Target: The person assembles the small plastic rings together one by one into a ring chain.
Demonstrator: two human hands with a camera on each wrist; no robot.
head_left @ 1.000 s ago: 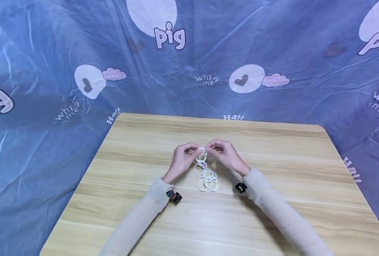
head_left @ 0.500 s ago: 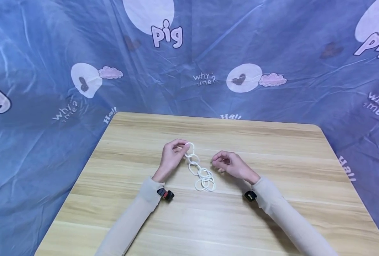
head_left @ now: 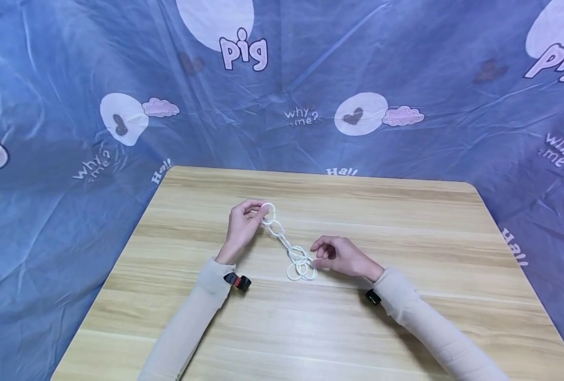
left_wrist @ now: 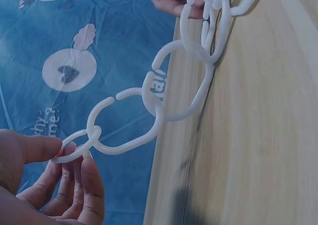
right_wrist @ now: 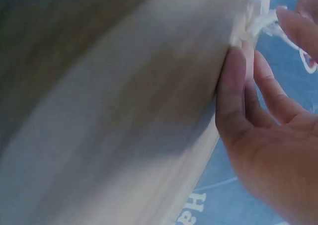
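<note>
A chain of white plastic C-shaped links (left_wrist: 130,148) runs slantwise between the two hands. My left hand (head_left: 243,223) pinches its end link (left_wrist: 74,158) between thumb and fingers, raised above the table. In the left wrist view, small gaps show in several links. The lower links (head_left: 301,263) lie bunched and overlapping on the table. My right hand (head_left: 342,257) is just right of this bunch, its fingers loosely bent and thumb apart from them. In the right wrist view its fingertips are close to blurred white links (right_wrist: 261,21); whether they touch cannot be told.
The wood-grain table (head_left: 282,333) has rounded far corners. Behind it hangs a blue printed cloth (head_left: 282,69). A dark camera is strapped at each wrist, over the light sleeves (head_left: 191,312).
My left hand has moved left and away with the end link, drawing the chain out longer. My right hand has left the end link and come down beside the bunched links.
</note>
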